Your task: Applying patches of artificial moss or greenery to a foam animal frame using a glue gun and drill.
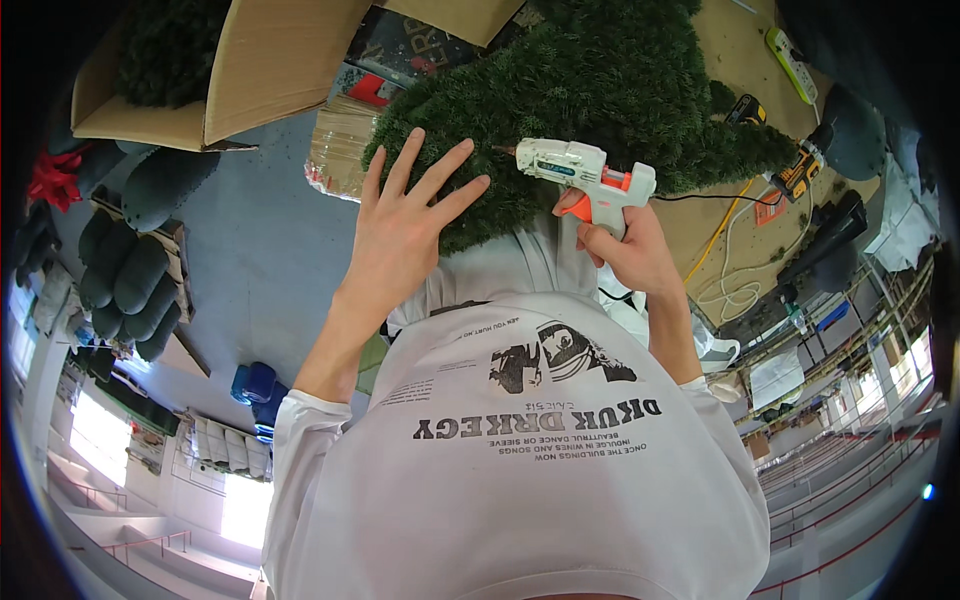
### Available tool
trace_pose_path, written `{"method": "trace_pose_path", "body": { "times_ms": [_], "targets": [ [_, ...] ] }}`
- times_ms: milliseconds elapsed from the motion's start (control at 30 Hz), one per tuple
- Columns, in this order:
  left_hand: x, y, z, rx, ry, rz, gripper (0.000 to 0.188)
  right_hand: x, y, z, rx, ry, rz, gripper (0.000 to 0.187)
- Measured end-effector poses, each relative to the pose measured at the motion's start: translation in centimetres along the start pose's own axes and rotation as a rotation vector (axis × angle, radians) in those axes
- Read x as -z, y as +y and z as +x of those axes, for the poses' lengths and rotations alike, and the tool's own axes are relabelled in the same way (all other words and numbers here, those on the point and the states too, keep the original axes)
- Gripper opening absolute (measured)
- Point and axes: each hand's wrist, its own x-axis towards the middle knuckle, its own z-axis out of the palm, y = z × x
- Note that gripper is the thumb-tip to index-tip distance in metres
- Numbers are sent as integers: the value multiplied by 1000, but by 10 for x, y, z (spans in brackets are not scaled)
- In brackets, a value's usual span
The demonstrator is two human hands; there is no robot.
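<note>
A large mass of green artificial foliage (590, 75) lies in front of me and spreads to the right. My left hand (410, 205) rests against its near left edge, fingers spread and nothing held in them. In my right hand (630, 245) is a white hot glue gun (585, 170) with an orange trigger. Its nozzle points left, over the foliage, toward my left fingers. A black cord runs from the glue gun to the right. Whether glue is at the tip is too small to tell.
An open cardboard box (270, 70) with dark greenery stands at the far left. Beside my left hand is a bundle of thin tan strips (340, 145). A yellow-black power drill (800, 170), a power strip (792, 65) and loose cables (740, 285) lie at the right.
</note>
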Motion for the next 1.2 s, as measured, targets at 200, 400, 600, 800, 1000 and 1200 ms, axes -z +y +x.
{"method": "trace_pose_path", "body": {
  "times_ms": [200,400,600,800,1000,1200],
  "targets": [
    [-3,-2,-2,1,10,-13,65,-8,-3,2,36,-27,-179,28],
    [-3,-1,0,-1,7,-13,63,-10,3,8,108,-19,-295,28],
    [-4,-3,-1,2,12,-21,62,-11,-1,9,109,-32,-332,27],
    [-5,-4,-1,1,18,-37,62,-13,-10,7,116,-15,-426,27],
    [-5,-5,-2,-2,30,-50,63,-18,-19,5,74,2,-473,27],
    [-6,-5,-1,-11,36,-61,63,-23,-29,2,58,25,-491,26]
  ]
}}
